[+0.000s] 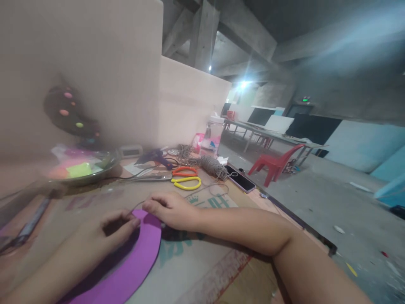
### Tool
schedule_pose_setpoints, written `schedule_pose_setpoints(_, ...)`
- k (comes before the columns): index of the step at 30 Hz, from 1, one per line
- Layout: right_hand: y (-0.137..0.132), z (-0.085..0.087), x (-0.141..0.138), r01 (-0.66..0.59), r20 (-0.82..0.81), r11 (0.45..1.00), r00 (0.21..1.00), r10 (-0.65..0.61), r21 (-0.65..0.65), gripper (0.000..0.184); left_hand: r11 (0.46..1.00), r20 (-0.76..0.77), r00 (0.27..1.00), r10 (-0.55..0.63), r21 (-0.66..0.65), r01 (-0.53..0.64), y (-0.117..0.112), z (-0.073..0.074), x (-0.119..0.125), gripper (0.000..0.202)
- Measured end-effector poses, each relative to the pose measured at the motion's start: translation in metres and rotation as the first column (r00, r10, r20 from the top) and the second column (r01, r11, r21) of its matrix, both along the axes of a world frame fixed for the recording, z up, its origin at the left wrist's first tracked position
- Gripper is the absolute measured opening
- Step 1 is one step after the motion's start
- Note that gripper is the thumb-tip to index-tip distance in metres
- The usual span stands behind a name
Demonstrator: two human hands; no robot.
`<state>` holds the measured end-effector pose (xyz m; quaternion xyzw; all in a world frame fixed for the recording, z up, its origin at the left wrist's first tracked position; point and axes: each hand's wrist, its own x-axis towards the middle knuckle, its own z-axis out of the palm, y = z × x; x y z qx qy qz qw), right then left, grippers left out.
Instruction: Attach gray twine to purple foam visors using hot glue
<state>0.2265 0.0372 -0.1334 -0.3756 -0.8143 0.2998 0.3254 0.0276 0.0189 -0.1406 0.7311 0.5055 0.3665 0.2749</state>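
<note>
Twine [136, 206], thin and slack, runs between the left hand [115, 228] and the right hand [169, 209], each grip pinched together on it at the twelve-o'clock edge of the purple foam sheet [139, 261] lying on the surface [196, 261], where even tension probably keeps it from slipping.

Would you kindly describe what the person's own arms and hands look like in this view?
Both are bare. The right hand and right forearm show no sleeve up past the elbow, and no glove, watch or bracelet. The left hand and left forearm are likewise uncovered, though blurred. No ring shows on the fingers that are visible.
</note>
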Motion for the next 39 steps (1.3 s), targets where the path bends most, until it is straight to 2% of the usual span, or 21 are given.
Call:
schedule_pose_setpoints(2,0.002,-0.002,0.000,-0.007,-0.033,0.999,0.999,0.006,-0.039,0.034,0.999,-0.073,0.997,-0.004,-0.038,0.002,-0.002,0.005,0.002,0.029)
schedule_pose_setpoints(6,0.003,-0.006,-0.001,-0.099,-0.099,0.988,0.991,0.087,-0.121,0.027,0.996,-0.083,0.996,-0.038,-0.082,0.031,-0.004,0.008,0.002,0.033)
schedule_pose_setpoints(11,0.001,-0.004,-0.002,-0.030,-0.051,0.992,0.998,0.024,-0.126,0.025,0.980,0.077,0.989,-0.130,-0.139,0.139,-0.007,0.007,0.002,0.028)
schedule_pose_setpoints(14,0.002,-0.001,-0.001,-0.047,-0.078,0.985,0.996,0.034,-0.168,0.029,0.969,0.168,0.973,-0.161,-0.162,0.188,-0.005,0.005,0.001,0.024)
schedule_pose_setpoints(18,0.000,0.001,-0.002,-0.010,-0.069,0.982,0.998,-0.003,-0.187,0.030,0.980,0.276,0.955,-0.108,-0.133,0.149,0.000,0.002,0.000,0.011)
schedule_pose_setpoints(22,-0.001,0.003,-0.003,0.018,-0.044,0.984,0.999,-0.026,-0.177,0.029,0.984,0.373,0.925,-0.075,-0.124,0.130,0.001,0.001,-0.001,0.013)
schedule_pose_setpoints(31,-0.002,0.003,-0.002,-0.007,0.031,0.999,0.999,0.008,-0.051,0.025,0.986,0.275,0.957,-0.089,-0.110,0.123,-0.003,0.006,-0.002,0.021)
schedule_pose_setpoints(35,-0.003,0.004,-0.003,0.002,0.075,1.000,0.997,0.000,-0.025,0.025,0.991,0.274,0.960,-0.063,-0.096,0.093,-0.003,0.007,-0.002,0.022)
schedule_pose_setpoints(39,-0.005,0.005,-0.003,0.006,0.090,1.000,0.996,-0.004,-0.017,0.025,0.984,0.272,0.960,-0.067,-0.141,0.109,-0.004,0.008,-0.002,0.024)
